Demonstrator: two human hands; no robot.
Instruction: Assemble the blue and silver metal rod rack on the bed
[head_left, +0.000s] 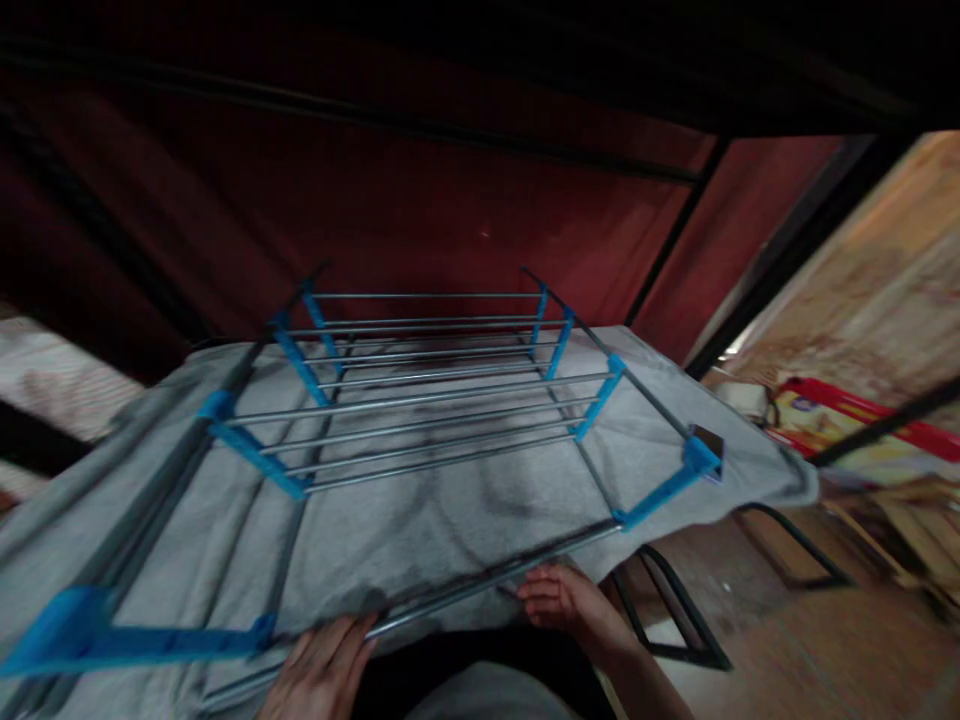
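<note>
A rack (450, 400) of grey metal tubes joined by blue plastic brackets lies on a grey cloth (480, 510). Its nearest metal tube (457, 597) runs across in front of me, slanting up to the blue bracket (664, 497) on the right. My left hand (322, 665) is closed over this tube near its left part, the fingertips partly hidden. My right hand (566, 605) is just below the tube farther right, its fingers curled together. A thin dark sliver shows by those fingertips, too blurred to name. Another blue bracket (142, 640) lies left of my left hand.
Dark metal bars and a red panel (450, 210) rise behind the cloth. A small dark flat item (709, 447) lies by the right bracket. To the right are a red and yellow package (862, 420), wooden pieces (915, 530) and a dark metal frame (682, 620) on the floor.
</note>
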